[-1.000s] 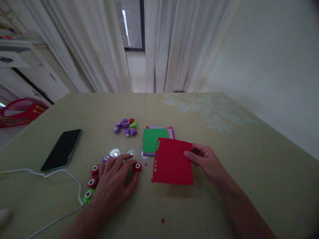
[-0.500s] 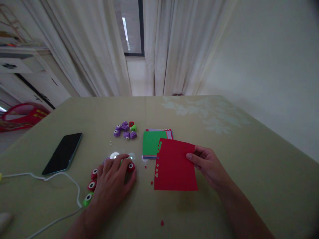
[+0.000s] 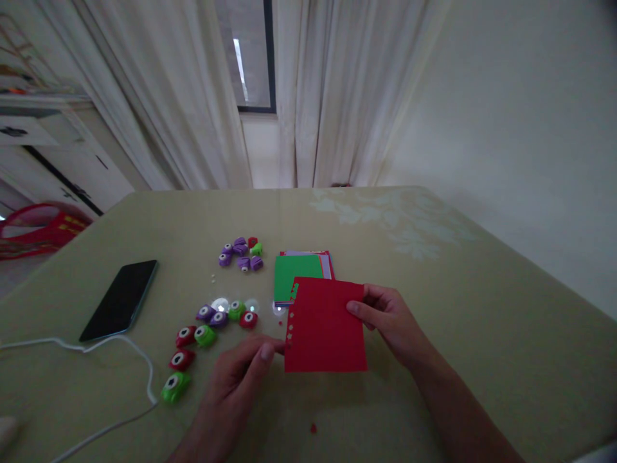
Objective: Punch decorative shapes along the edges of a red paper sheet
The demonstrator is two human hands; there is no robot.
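My right hand [image 3: 388,318] pinches a sheet of red paper [image 3: 328,328] at its right edge, thumb in front and fingers behind. A column of small punched shapes runs along the sheet's left side. My left hand [image 3: 241,373] holds nothing; its fingers point at the sheet's lower left edge, the fingertips partly hidden behind it, and its thumb is free. Beside that hand stand several small craft punches: a red punch [image 3: 249,319], a green punch [image 3: 205,335], a purple punch [image 3: 205,312] and others. One red cut-out [image 3: 313,428] lies below the sheet.
Under the sheet's upper edge lies a stack of coloured paper [image 3: 296,270], green on top. More purple punches [image 3: 244,263] are grouped farther back. At left are a phone [image 3: 120,299] and a white cable [image 3: 139,357]. Tiny pale bits [image 3: 213,278] dot the table [image 3: 434,308].
My left hand has come off the red punch and moved right and nearer to me, to the sheet's left edge. The red sheet has shifted slightly left with my right hand.
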